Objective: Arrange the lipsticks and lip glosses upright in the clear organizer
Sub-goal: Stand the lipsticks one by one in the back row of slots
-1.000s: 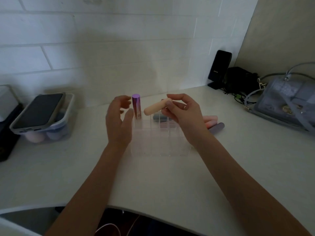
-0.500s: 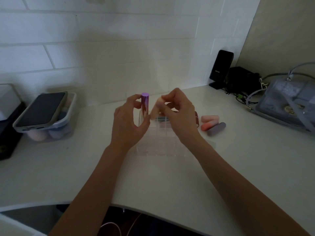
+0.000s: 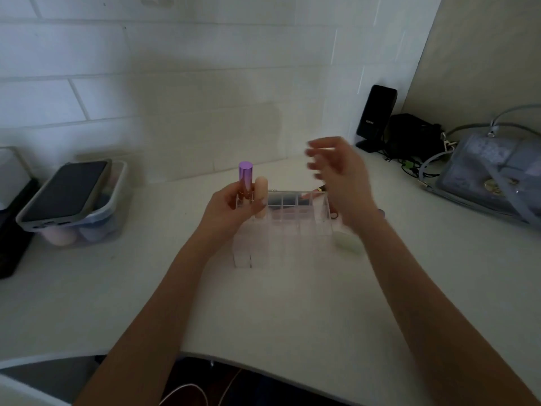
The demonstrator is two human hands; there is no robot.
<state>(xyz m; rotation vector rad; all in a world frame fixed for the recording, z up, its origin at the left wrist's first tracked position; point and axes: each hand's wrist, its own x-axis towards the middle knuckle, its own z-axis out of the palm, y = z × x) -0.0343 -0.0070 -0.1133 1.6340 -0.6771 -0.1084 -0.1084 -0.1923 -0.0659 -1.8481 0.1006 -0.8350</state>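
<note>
The clear organizer [image 3: 292, 227] stands mid-table with a grid of compartments. A purple lipstick [image 3: 245, 178] and a beige lipstick [image 3: 260, 194] stand upright side by side in its back-left corner. My left hand [image 3: 227, 213] grips that corner of the organizer, thumb beside the purple tube and fingers in front of the beige one. My right hand [image 3: 336, 174] hovers above the organizer's right end, fingers spread, holding nothing. It hides most of the loose lipsticks behind it; only a dark tip [image 3: 322, 188] shows. A pale green object [image 3: 348, 244] lies by the organizer's right side.
A plastic tub [image 3: 117, 206] with a phone [image 3: 66, 191] on top sits at the left. A black speaker [image 3: 376, 117], dark cables and a grey handbag [image 3: 491, 177] fill the back right corner. The table's front edge curves below my forearms.
My right hand has set the beige lipstick upright beside the purple one, let go, and lifted up and to the right. My left hand stays at the organizer's corner.
</note>
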